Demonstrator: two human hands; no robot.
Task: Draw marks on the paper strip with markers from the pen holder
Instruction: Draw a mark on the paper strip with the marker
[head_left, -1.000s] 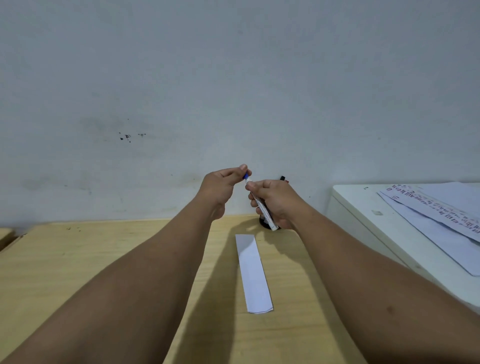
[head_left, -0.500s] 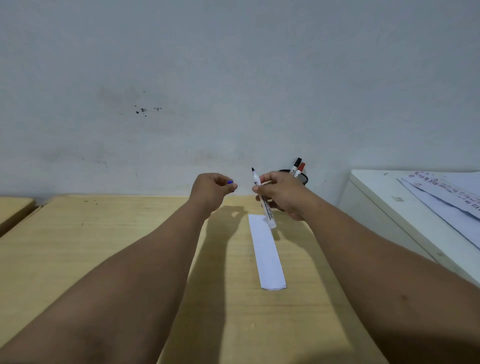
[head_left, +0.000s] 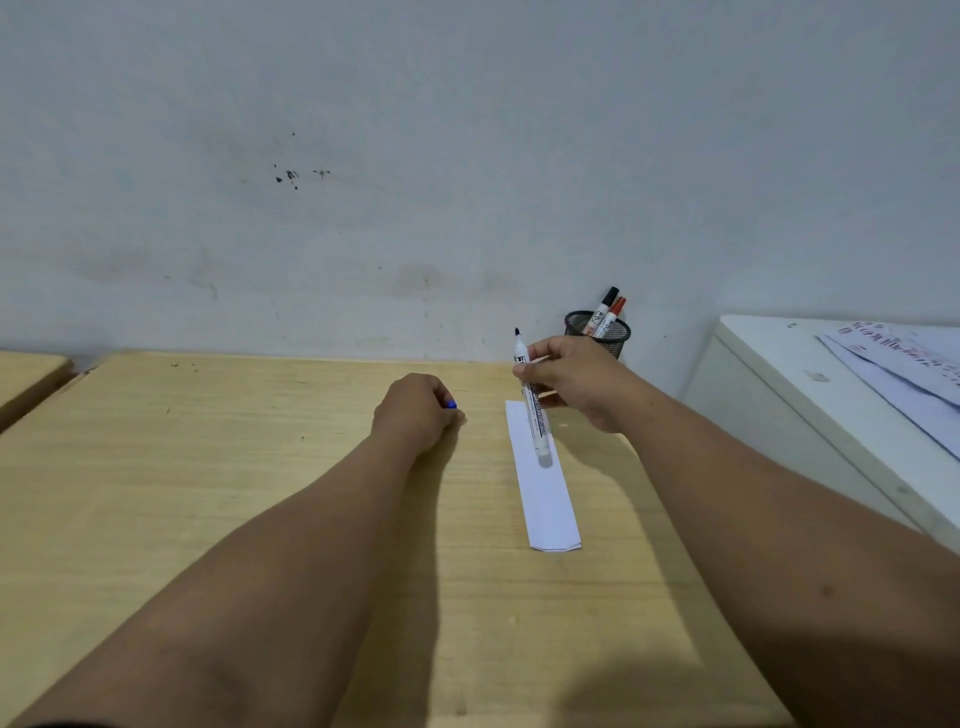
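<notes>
On the wooden table (head_left: 156, 493) in front of you, against the pale wall (head_left: 467, 130), everything for the job is laid out. To your right stands a white cabinet (head_left: 779, 395) with printed sheets (head_left: 904, 364) on top. The paper strip (head_left: 545, 499) lies flat on the table, running away from you, with its near end cut at the corners. Your right hand (head_left: 582, 382) hovers over the strip's far end, its fingers closed around an uncapped marker (head_left: 531, 400) whose dark tip points up and whose back end hangs just above the paper. Your left hand (head_left: 415, 410) rests on the table left of the strip, curled into a fist around the blue cap (head_left: 451, 405), only a sliver of which shows. Behind your right hand, near the wall, the black mesh pen holder (head_left: 597, 330) keeps a black-capped marker (head_left: 604, 306) and a red-capped marker (head_left: 613, 314).
</notes>
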